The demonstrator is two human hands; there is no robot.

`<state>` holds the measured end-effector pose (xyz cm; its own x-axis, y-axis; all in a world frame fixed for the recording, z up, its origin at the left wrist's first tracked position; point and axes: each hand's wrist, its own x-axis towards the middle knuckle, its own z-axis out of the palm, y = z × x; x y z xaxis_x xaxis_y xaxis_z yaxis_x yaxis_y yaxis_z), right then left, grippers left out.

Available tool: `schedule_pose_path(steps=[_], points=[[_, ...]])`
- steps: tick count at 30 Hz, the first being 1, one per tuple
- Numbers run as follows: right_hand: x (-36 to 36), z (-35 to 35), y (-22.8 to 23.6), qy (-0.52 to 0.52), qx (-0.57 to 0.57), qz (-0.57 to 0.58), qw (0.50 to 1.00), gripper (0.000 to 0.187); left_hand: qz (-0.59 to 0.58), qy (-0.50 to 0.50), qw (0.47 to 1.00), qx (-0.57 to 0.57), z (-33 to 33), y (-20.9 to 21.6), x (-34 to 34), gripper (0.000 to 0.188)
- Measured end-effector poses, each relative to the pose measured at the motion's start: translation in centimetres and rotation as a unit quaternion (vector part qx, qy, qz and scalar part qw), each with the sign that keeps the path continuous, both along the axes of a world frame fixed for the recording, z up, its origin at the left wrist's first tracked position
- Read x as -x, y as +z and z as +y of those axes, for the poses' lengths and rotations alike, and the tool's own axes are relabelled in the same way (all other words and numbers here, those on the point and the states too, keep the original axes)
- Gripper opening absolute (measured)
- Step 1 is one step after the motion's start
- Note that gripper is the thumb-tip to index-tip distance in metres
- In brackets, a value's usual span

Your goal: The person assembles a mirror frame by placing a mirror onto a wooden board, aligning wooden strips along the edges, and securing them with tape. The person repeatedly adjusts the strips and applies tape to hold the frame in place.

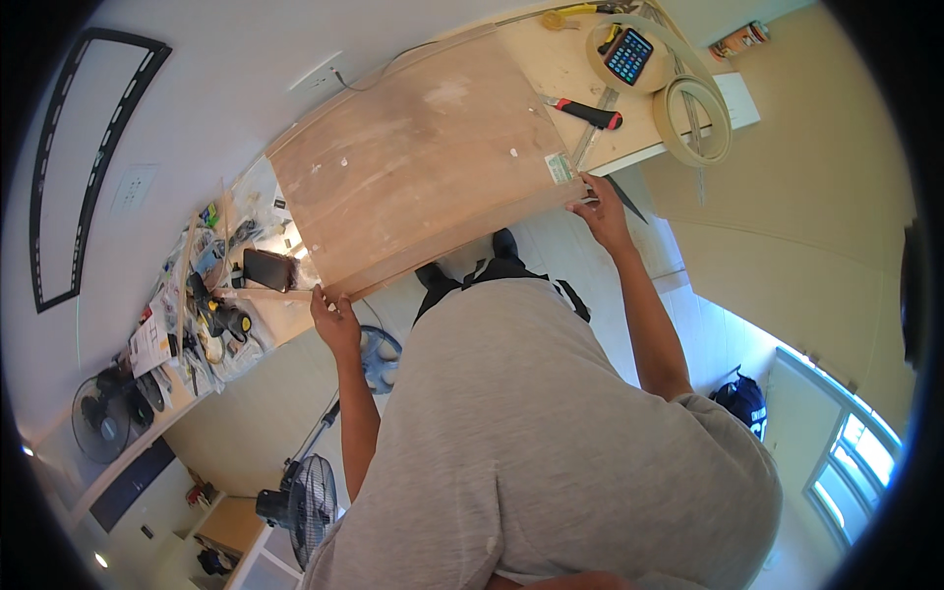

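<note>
A large reddish-brown plywood panel (413, 147) lies across the worktop, its long near edge toward my body. A narrow wooden face (462, 234) runs along that edge; whether it is a separate strip, I cannot tell. My left hand (337, 320) pinches the near left corner, fingertips on the edge. At the near right corner, my right hand (604, 213) grips the edge between thumb and fingers. Close to it, a green and white label (559, 168) is stuck on the panel. A red and black utility knife (588, 113) lies beyond the right side.
Rolls of pale edge banding (691, 120) and a phone with a lit screen (628, 56) are at the far right. A dark brown case (268, 269), a drill (221, 310) and bagged items crowd the left. A fan (300, 500) stands at lower left.
</note>
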<state>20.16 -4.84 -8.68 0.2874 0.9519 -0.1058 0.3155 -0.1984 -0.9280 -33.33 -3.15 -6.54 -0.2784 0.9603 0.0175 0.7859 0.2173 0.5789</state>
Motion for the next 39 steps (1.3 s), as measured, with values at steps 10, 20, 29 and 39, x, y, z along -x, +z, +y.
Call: schedule_pose_path(steps=[10, 20, 29, 39], points=[[-0.4, 0.0, -0.7, 0.020, -0.040, -0.052, 0.998, 0.062, -0.004, 0.071, 0.997, 0.010, -1.1, -0.7, -1.8, 0.060], [-0.8, 0.1, -0.8, 0.049, -0.014, -0.023, 0.998, 0.068, -0.078, 0.104, 0.991, -0.027, -1.8, -1.7, -0.9, 0.059], [-0.6, 0.2, -2.5, -0.073, 0.086, 0.244, 0.963, 0.062, -0.171, 0.207, 0.963, -0.039, -2.3, -3.8, 0.3, 0.056], [6.3, -1.3, -3.2, -0.011, 0.235, 0.607, 0.759, 0.049, -0.612, 0.399, 0.682, 0.002, -5.3, -3.0, -3.7, 0.051]])
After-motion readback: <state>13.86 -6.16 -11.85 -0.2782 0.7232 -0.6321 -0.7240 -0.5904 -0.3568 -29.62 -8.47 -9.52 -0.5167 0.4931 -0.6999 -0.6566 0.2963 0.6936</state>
